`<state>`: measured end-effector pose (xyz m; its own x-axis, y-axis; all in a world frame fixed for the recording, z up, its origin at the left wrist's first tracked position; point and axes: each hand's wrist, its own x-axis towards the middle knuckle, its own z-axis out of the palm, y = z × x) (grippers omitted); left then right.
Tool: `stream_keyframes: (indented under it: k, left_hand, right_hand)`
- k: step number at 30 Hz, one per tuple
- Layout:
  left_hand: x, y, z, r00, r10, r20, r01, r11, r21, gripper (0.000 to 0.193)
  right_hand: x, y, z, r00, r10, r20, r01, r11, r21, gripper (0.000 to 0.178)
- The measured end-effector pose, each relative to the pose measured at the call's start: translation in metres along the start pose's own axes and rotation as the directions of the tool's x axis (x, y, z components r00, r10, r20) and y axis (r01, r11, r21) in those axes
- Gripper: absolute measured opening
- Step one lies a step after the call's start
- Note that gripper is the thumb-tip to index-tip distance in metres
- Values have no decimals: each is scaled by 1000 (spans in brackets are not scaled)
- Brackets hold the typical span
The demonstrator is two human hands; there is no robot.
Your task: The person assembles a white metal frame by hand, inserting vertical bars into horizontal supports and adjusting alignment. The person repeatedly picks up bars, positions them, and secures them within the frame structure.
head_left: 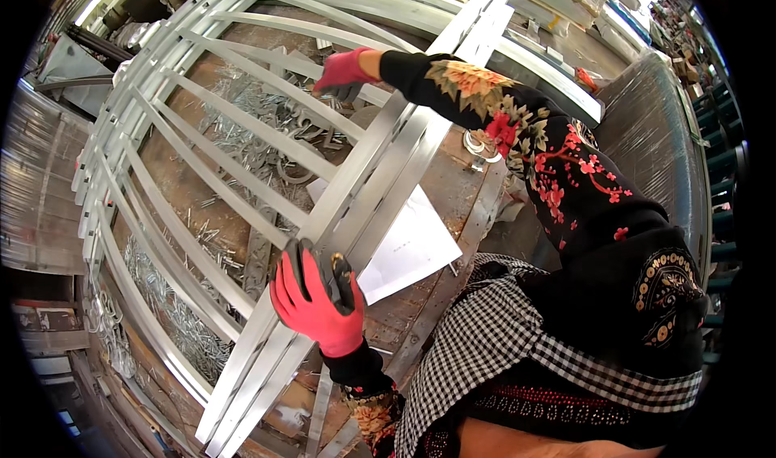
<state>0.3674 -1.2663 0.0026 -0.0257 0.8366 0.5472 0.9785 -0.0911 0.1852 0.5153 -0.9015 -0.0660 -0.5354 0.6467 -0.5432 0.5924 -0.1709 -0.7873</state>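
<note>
Left hand (322, 303): the forearm enters from the lower edge, and the wrist lies beside the near rail. The hand lies across the near rail (352, 191), back upward, fingers directed away from the body and toward the slats, thumb apart on the other side. The grip is loosely spread over the metal; clamping pressure cannot be determined.

Right hand (339, 71): the arm extends from the right, bent at the elbow, and reaches over the near rail. The hand is above the slats, fingers pointing down and inward. The fingertips are partly hidden; finger closure and any held item cannot be determined.

Materials: both gloves are red with dark grey coated palm areas. The sleeves (477, 90) are black with a floral pattern. The metal frame (250, 122) is smooth and silver, with straight, flat-faced slats set between the near rail and the slotted far rails (182, 46). Loose slender metal pins (174, 304) and curved metal pieces lie beneath it on the worn brown workbench (453, 181).

Position: the frame spans the workbench, its near rail set inward from the near edge. The left hand bears on this rail toward its lower end; the right hand is farther along, inside the rail. A white paper sheet (416, 252) lies between the near rail and the near edge.
</note>
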Motion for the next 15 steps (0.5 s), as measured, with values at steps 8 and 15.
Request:
stream_keyframes:
  k: [8,15]
  left_hand:
    - [33,-20,35,997,-59,49,60,998,-22,61]
    - [-4,-49,25,969,-108,223,107,994,17,68]
  right_hand:
    - [24,-32,75,854,-170,492,505,42,-862,65]
    - [56,-15,145,985,-82,149,169,575,-801,62]
